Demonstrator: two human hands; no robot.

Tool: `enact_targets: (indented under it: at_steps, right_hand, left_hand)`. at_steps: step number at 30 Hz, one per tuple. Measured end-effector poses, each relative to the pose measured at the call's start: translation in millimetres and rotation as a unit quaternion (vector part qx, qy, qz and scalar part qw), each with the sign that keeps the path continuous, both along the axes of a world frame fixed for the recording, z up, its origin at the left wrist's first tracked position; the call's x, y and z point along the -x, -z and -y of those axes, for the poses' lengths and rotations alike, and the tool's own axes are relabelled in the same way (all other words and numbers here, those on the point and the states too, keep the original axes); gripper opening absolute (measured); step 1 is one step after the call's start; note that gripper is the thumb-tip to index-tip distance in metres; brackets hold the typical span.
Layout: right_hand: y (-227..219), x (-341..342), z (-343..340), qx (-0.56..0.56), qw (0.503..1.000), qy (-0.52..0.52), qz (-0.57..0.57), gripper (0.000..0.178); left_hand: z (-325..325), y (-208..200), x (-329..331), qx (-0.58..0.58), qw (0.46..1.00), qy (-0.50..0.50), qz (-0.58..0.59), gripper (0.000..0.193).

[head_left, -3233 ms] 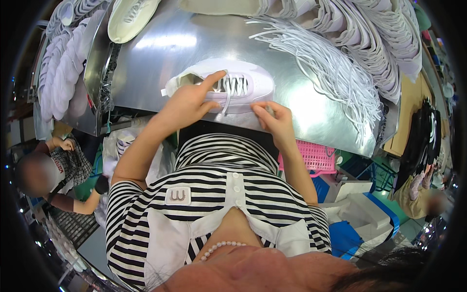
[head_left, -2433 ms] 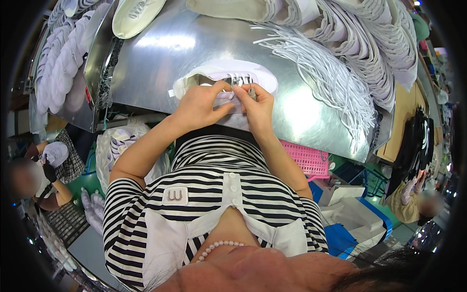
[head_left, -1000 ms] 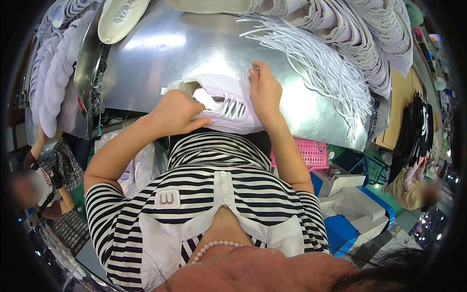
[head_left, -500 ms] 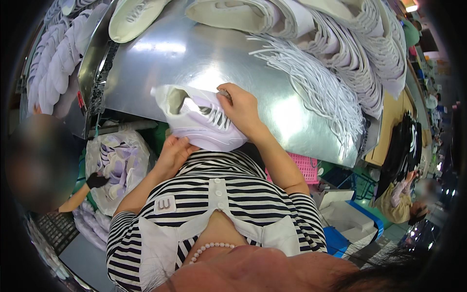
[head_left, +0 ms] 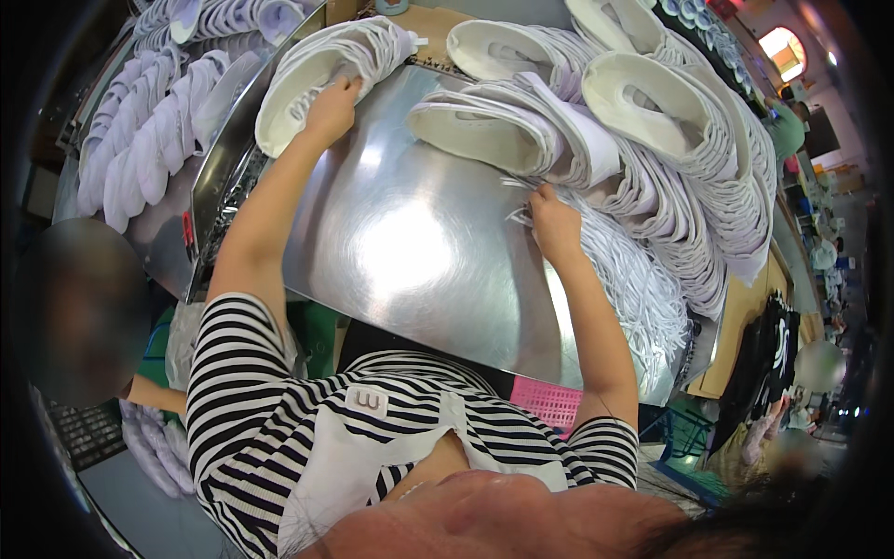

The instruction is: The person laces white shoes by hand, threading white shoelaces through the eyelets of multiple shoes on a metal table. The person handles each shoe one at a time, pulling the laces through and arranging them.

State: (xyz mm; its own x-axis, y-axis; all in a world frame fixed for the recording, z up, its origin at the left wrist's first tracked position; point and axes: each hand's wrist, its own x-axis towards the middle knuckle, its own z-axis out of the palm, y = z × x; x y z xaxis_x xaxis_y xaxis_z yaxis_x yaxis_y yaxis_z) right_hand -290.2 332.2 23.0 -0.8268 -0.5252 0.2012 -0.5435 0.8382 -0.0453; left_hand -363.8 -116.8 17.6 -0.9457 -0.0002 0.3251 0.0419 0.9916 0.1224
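At the far left of the metal table, my left hand (head_left: 333, 112) is closed at the near side of a row of nested white shoe uppers (head_left: 279, 116). It grips the edge of one; part of the fingers is hidden against it. White laces show inside the front upper. Farther right, my right hand (head_left: 557, 224) pinches the ends of some white shoelaces (head_left: 624, 279), which lie in a long loose bundle on the table. Just beyond that hand stand more nested shoe uppers (head_left: 484, 126), without laces that I can see.
The shiny metal table (head_left: 391, 307) spreads between my arms. More rows of uppers (head_left: 643, 102) fill its right side. White shoe parts (head_left: 140, 140) are piled on a surface at the left. Below the table edge hangs a pink basket (head_left: 545, 401). A co-worker's arm (head_left: 156, 393) shows at the left.
The laced lilac-white shoe upper has left my lap area. My left hand has reached forward to the left-hand row, and my right hand has moved right onto the shoelaces.
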Motion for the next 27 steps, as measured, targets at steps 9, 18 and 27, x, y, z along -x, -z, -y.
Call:
enact_targets:
  at_steps: [9, 18, 27]
  right_hand:
    - [0.4, -13.4, -5.9, 0.106, 0.991, 0.052, -0.065, 0.01]
    - [-182.3, -130.7, 38.1, 0.618, 0.776, -0.074, 0.105, 0.019]
    - [-178.5, -184.4, 16.4, 0.679, 0.376, -0.287, 0.561, 0.009]
  left_hand:
    - [-78.6, 11.6, -52.0, -0.314, 0.93, 0.135, -0.134, 0.05]
    - [-111.6, -66.1, -70.4, -0.377, 0.865, 0.126, -0.306, 0.021]
    - [-230.4, -35.3, -256.9, -0.267, 0.924, 0.274, -0.019, 0.045]
